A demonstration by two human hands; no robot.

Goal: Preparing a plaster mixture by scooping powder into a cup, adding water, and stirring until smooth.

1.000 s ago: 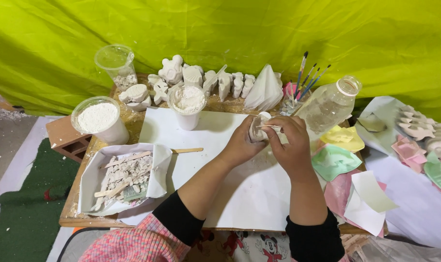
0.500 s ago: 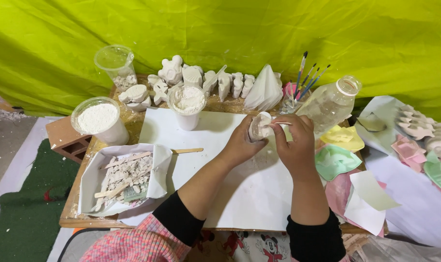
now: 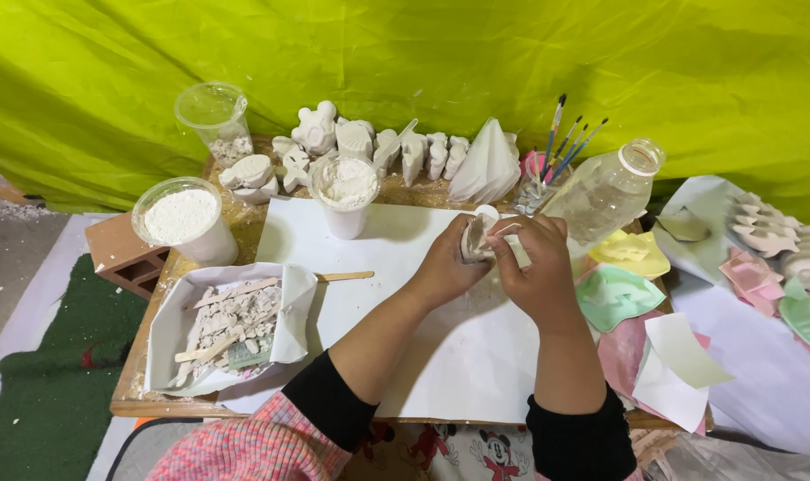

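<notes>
Both forearms are bare from the wrist to roughly mid-forearm. Each arm carries a close-fitting black under-sleeve, pushed up and ending in a plain, smooth edge; no cuff detail, buttons or seams can be made out. Over the black sleeve on the left arm sits a second layer: a knitted garment in mottled pink and red with flecks of white, loose in weave and soft in outline. On the right arm only the black sleeve shows. The left hand [image 3: 447, 270] and right hand [image 3: 537, 267] are uncovered: no gloves. Rings, watch or bands cannot be made out.
</notes>
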